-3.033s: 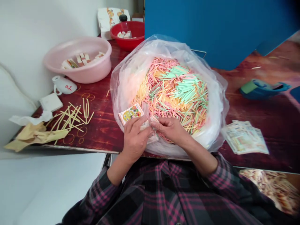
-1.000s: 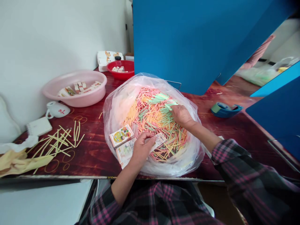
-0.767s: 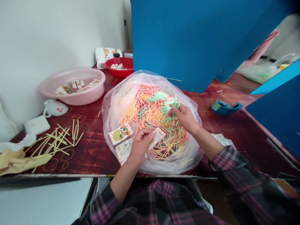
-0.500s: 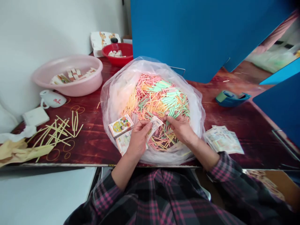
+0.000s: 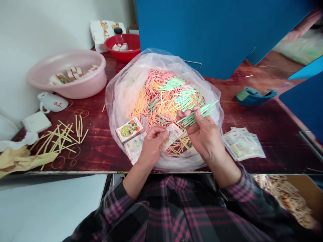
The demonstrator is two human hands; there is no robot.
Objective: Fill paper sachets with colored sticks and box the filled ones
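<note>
My left hand pinches a small printed paper packet at the near rim of a clear plastic bag heaped with pink, orange and green sticks. My right hand is closed on a small bundle of green sticks, held just above the heap and right beside the packet's mouth. Two more printed packets lie by my left hand against the bag.
A pink basin and a red bowl with small packets stand at the back left. Loose yellow sticks, a white cup and a pad lie left. Flat packets and a blue tape holder sit right, a blue board behind.
My right hand picked green sticks from the far side of the heap and brought them back to the packet in my left hand. The camera tilted down.
</note>
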